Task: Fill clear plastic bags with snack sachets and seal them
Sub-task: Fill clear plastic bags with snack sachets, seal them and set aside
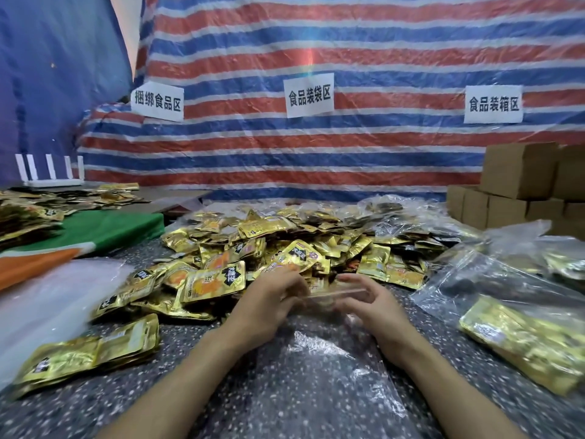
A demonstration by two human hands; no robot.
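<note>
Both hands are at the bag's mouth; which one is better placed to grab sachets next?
Probably the left hand: both hold the clear bag at its mouth, but the left lies against the sachet pile, so the right hand could hold the mouth open.

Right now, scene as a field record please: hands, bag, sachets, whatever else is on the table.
left hand: pinches the mouth of the clear plastic bag at its left end
right hand: holds the same mouth at its right end
clear plastic bag: lies flat on the table toward the person, looks empty
sachet pile: loose gold sachets, just beyond the hands
sachet stack: front left on the table
filled bag: right side, gold sachets inside
cardboard boxes: stacked far right
</note>
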